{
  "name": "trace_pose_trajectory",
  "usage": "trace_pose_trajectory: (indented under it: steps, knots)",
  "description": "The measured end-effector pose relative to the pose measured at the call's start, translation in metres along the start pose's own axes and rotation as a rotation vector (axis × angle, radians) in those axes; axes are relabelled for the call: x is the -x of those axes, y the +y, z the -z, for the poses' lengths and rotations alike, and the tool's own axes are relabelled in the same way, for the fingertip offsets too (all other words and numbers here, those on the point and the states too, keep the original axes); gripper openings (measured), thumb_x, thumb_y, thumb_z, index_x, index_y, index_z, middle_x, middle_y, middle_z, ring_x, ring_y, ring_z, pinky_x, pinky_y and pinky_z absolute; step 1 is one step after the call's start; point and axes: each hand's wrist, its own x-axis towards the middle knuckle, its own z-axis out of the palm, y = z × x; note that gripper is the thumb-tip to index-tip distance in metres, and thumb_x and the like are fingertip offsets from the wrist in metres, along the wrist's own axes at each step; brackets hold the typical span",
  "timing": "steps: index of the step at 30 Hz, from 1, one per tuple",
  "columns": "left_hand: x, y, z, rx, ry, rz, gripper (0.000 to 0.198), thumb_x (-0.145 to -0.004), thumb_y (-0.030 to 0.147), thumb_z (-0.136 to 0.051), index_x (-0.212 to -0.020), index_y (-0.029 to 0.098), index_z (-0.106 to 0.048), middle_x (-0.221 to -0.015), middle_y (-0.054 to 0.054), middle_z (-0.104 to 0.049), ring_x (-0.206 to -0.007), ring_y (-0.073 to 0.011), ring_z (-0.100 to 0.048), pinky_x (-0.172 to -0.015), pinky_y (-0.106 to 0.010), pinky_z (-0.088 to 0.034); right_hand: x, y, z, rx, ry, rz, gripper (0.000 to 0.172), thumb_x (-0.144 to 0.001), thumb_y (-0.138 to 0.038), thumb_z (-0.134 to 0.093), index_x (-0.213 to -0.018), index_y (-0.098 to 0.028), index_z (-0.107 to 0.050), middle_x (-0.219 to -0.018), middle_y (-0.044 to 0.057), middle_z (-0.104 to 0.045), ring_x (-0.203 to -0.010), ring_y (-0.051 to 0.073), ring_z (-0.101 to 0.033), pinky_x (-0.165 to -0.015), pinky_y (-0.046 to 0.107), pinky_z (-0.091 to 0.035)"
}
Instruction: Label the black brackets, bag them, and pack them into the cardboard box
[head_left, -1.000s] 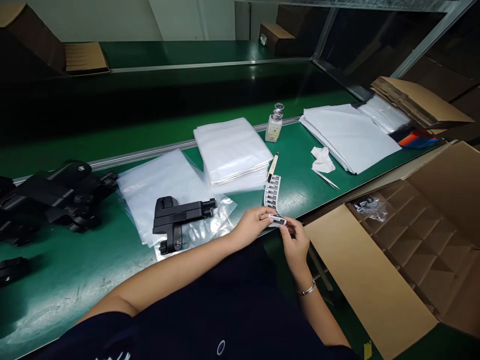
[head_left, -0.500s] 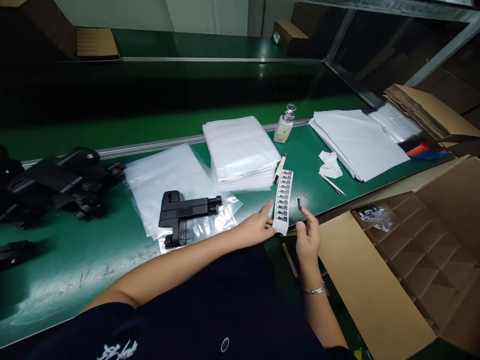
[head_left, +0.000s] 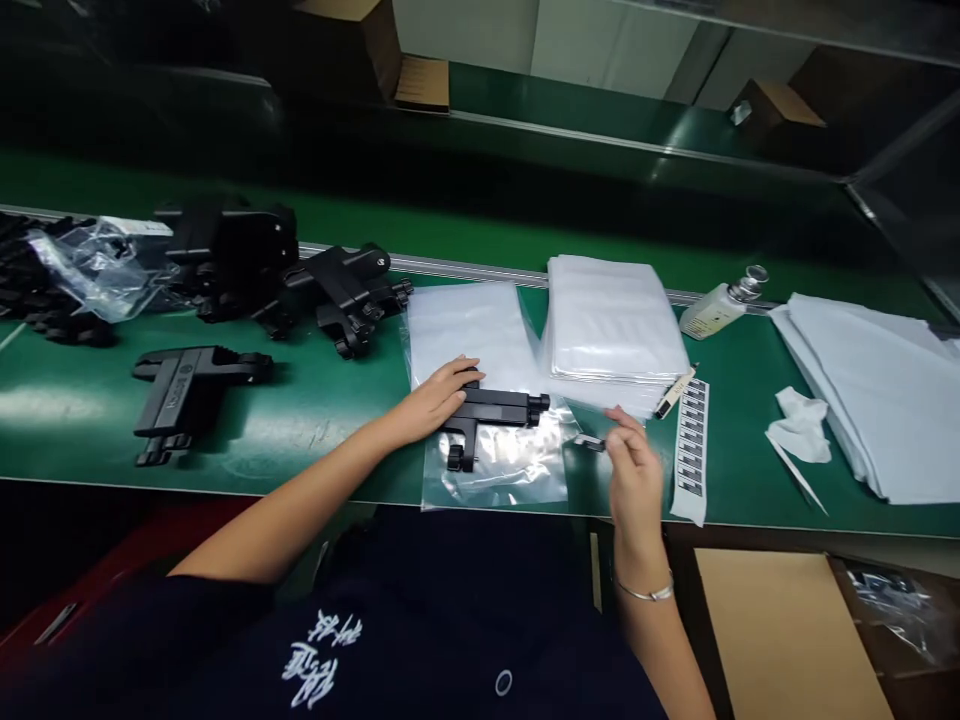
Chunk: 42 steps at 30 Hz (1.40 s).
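Observation:
My left hand [head_left: 436, 400] lies over the left end of a black plastic clamp bracket [head_left: 495, 406], its fingers closed around that part. The bracket rests on clear plastic bags [head_left: 525, 470] on the green bench. A small black-and-white label [head_left: 590, 442] is pinched between the thumb and index finger of my right hand [head_left: 636, 465], just right of the bracket. Right of that hand, the label strip [head_left: 690, 450] lies flat near the bench edge. A slim cutter-like tool [head_left: 675, 392] lies by the strip's top.
A stack of white plastic bags [head_left: 615, 320] sits behind my right hand. Beyond are a glass bottle [head_left: 724, 305], a crumpled tissue [head_left: 801, 425], tweezers [head_left: 796, 472] and white sheets [head_left: 885, 390]. More black brackets [head_left: 184, 395] stand at left. An open carton [head_left: 787, 630] is below right.
My left hand has let go of the label strip, now on the bench, and moved left onto the bracket. My right hand has carried the label toward the bracket. The view has swung left.

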Motion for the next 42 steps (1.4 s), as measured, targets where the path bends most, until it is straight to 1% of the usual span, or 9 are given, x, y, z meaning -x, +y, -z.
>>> trace_pose_trajectory:
  steps: [2, 4, 6, 8, 13, 21, 37, 39, 42]
  knots:
    - [0.008, 0.007, -0.019, -0.021, 0.051, -0.024, 0.046, -0.098, 0.036, -0.034, -0.136, 0.020, -0.054, -0.154, -0.009, -0.039, -0.150, -0.0275, -0.023, -0.123, -0.048, -0.022, -0.007, -0.014, -0.035, 0.023, -0.176, -0.011, 0.021, -0.087, -0.037, -0.058, -0.073, -0.022, -0.060, -0.120, 0.010, -0.065, -0.132, 0.030, -0.049, -0.110, 0.052, -0.035]
    - [0.014, 0.018, -0.032, -0.052, 0.083, -0.034, 0.043, -0.098, 0.030, -0.035, -0.134, 0.019, -0.055, -0.153, -0.010, -0.041, -0.149, -0.0281, -0.023, -0.122, -0.050, -0.024, -0.014, -0.022, -0.062, 0.078, -0.303, -0.048, 0.021, -0.084, -0.036, -0.059, -0.069, -0.023, -0.060, -0.121, 0.010, -0.066, -0.131, 0.030, -0.049, -0.110, 0.052, -0.034]
    - [0.017, 0.028, -0.040, -0.075, 0.120, -0.018, 0.042, -0.097, 0.024, -0.035, -0.133, 0.020, -0.055, -0.152, -0.010, -0.042, -0.148, -0.0282, -0.026, -0.120, -0.051, -0.028, -0.019, -0.023, -0.078, 0.125, -0.371, -0.100, 0.022, -0.082, -0.036, -0.059, -0.064, -0.023, -0.058, -0.117, 0.009, -0.067, -0.126, 0.030, -0.052, -0.110, 0.053, -0.032]
    - [0.019, 0.033, -0.042, -0.088, 0.161, -0.001, 0.041, -0.096, 0.020, -0.036, -0.133, 0.020, -0.054, -0.150, -0.010, -0.044, -0.147, -0.0284, -0.028, -0.119, -0.052, -0.031, -0.021, -0.021, -0.085, 0.153, -0.386, -0.138, 0.023, -0.079, -0.036, -0.060, -0.061, -0.023, -0.057, -0.112, 0.008, -0.069, -0.120, 0.030, -0.055, -0.110, 0.053, -0.031]
    - [0.020, 0.037, -0.043, -0.103, 0.191, 0.014, 0.042, -0.093, 0.017, -0.039, -0.132, 0.021, -0.055, -0.149, -0.010, -0.045, -0.145, -0.0299, -0.031, -0.117, -0.053, -0.033, -0.018, -0.020, -0.088, 0.180, -0.362, -0.166, 0.022, -0.078, -0.036, -0.060, -0.060, -0.023, -0.056, -0.109, 0.007, -0.071, -0.121, 0.030, -0.054, -0.108, 0.052, -0.032]
    - [0.020, 0.038, -0.044, -0.122, 0.188, 0.034, 0.042, -0.093, 0.017, -0.038, -0.131, 0.019, -0.056, -0.149, -0.010, -0.045, -0.145, -0.0318, -0.031, -0.116, -0.053, -0.034, -0.013, -0.025, -0.095, 0.270, -0.332, -0.165, 0.022, -0.078, -0.033, -0.057, -0.059, -0.023, -0.053, -0.112, 0.007, -0.071, -0.124, 0.031, -0.051, -0.111, 0.056, -0.025]
    - [0.020, 0.035, -0.045, -0.132, 0.189, 0.012, 0.040, -0.095, 0.017, -0.037, -0.130, 0.019, -0.056, -0.149, -0.011, -0.045, -0.145, -0.0318, -0.031, -0.115, -0.054, -0.035, -0.015, -0.032, -0.096, 0.292, -0.351, -0.174, 0.021, -0.078, -0.033, -0.056, -0.059, -0.023, -0.053, -0.110, 0.007, -0.070, -0.119, 0.029, -0.053, -0.108, 0.051, -0.028]
    - [0.021, 0.034, -0.046, -0.138, 0.219, -0.003, 0.040, -0.095, 0.018, -0.037, -0.132, 0.018, -0.053, -0.149, -0.012, -0.045, -0.144, -0.0311, -0.032, -0.114, -0.053, -0.036, -0.014, -0.034, -0.096, 0.310, -0.352, -0.172, 0.021, -0.078, -0.032, -0.056, -0.059, -0.022, -0.053, -0.110, 0.008, -0.070, -0.118, 0.029, -0.054, -0.108, 0.051, -0.028]
    - [0.026, 0.032, -0.044, -0.161, 0.341, -0.090, 0.040, -0.097, 0.021, -0.039, -0.135, 0.016, -0.050, -0.146, -0.014, -0.049, -0.141, -0.0293, -0.038, -0.112, -0.050, -0.039, -0.014, -0.035, -0.097, 0.329, -0.344, -0.150, 0.021, -0.078, -0.030, -0.056, -0.059, -0.022, -0.052, -0.109, 0.008, -0.070, -0.116, 0.028, -0.055, -0.108, 0.051, -0.028]
